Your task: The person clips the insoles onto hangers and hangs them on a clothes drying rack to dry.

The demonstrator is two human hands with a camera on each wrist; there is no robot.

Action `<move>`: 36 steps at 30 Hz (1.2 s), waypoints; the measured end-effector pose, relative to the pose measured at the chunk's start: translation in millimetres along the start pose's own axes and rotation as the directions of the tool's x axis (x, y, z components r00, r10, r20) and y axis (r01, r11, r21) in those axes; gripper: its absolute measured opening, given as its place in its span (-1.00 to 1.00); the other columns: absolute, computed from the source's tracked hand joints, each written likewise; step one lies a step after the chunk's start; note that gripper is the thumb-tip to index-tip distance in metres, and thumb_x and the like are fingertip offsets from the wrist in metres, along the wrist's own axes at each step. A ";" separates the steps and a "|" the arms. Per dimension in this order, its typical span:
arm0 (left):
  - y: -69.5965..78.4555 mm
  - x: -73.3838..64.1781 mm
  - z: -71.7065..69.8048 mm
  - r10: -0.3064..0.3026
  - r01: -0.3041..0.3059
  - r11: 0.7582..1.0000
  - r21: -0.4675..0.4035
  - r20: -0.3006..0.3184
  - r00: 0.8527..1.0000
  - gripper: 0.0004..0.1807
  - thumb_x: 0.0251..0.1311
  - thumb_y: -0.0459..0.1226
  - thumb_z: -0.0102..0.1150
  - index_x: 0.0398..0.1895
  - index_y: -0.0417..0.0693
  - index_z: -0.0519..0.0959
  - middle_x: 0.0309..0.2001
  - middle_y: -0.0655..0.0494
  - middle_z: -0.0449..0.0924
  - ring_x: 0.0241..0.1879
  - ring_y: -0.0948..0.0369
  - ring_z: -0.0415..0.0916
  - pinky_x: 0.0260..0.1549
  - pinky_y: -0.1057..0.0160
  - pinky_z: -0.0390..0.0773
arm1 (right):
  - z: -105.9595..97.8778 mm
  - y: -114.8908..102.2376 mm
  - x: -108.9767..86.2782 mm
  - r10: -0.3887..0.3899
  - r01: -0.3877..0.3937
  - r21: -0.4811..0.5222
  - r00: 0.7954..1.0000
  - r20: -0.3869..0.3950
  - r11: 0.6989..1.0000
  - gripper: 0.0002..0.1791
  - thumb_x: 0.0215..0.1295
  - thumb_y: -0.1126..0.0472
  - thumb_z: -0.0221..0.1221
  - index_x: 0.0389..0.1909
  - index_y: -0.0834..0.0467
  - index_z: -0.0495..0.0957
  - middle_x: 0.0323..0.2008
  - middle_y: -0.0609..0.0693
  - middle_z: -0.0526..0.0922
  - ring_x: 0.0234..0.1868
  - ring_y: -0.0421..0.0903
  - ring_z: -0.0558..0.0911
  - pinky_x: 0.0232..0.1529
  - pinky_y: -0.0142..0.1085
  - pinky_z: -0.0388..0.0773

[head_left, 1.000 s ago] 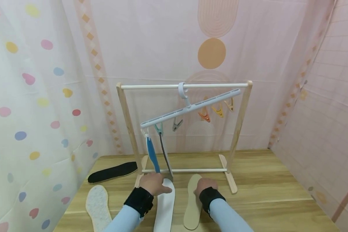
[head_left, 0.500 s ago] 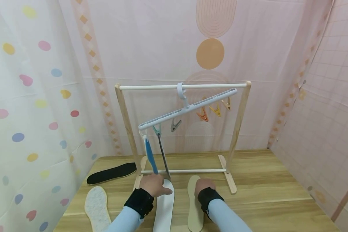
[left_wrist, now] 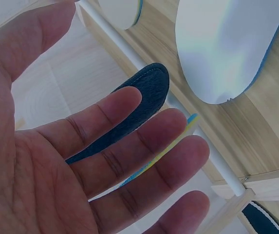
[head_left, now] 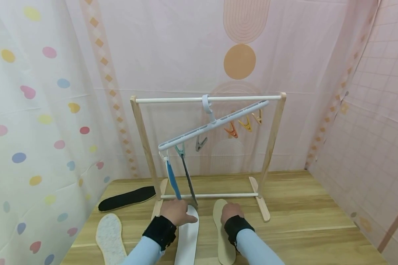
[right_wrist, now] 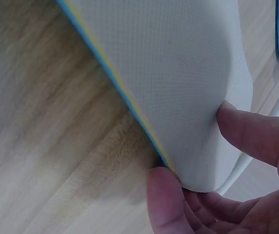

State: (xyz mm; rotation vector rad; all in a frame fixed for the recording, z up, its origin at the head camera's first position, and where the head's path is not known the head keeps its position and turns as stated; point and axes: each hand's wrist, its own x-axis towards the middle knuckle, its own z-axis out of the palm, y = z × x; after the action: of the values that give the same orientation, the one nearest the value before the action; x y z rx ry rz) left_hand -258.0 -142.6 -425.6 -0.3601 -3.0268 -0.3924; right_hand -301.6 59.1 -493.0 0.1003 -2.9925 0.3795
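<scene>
Right hand (head_left: 231,212) pinching beige insole (head_left: 223,237), left hand (head_left: 176,212) spread

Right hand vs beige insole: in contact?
Touching. The right wrist view shows the right hand pinching the beige insole: thumb on its upper face, fingers at and under its end.

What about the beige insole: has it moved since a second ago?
Yes: the beige insole has swung, near end rightward, away from the white insole.
</scene>
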 end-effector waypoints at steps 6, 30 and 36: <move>-0.4 -0.5 -0.1 0.006 -0.007 1.000 -0.004 -0.011 1.000 -0.42 -0.06 0.07 0.47 -0.87 0.04 0.31 -0.79 0.29 0.10 -0.74 0.28 0.12 -0.70 0.33 0.06 | 1.6 -0.4 -0.9 0.012 -0.010 0.047 0.999 -0.041 0.999 -0.89 0.16 0.39 0.27 -0.42 0.36 0.52 -0.47 0.15 0.49 -0.36 0.10 0.58 -0.29 -0.03 0.59; -4.0 5.3 -1.3 -0.017 0.018 1.000 -0.023 0.029 0.999 -0.49 -0.03 0.09 0.44 -0.79 0.01 0.42 -0.75 0.24 0.25 -0.70 0.26 0.21 -0.69 0.31 0.17 | 6.1 12.5 8.1 0.041 -0.043 0.155 0.999 0.018 0.987 -0.68 -0.12 0.34 0.49 -0.41 0.36 0.54 -0.43 0.16 0.58 -0.43 0.05 0.55 -0.27 -0.04 0.57; -6.4 6.4 -5.4 -0.018 0.019 0.999 -0.041 0.010 1.000 -0.48 -0.01 0.08 0.42 -0.76 0.02 0.34 -0.73 0.26 0.14 -0.71 0.28 0.14 -0.69 0.32 0.07 | 5.9 11.7 7.1 0.025 -0.025 0.153 1.000 0.005 0.988 -0.70 -0.14 0.35 0.50 -0.45 0.34 0.55 -0.47 0.14 0.57 -0.44 0.05 0.55 -0.29 -0.05 0.56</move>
State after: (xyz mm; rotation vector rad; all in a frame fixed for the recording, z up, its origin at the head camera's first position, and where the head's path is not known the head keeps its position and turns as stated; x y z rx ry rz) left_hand -265.6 -148.6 -421.3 -0.3380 -3.0378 -0.4565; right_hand -310.3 68.6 -500.6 0.0775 -2.9666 0.6117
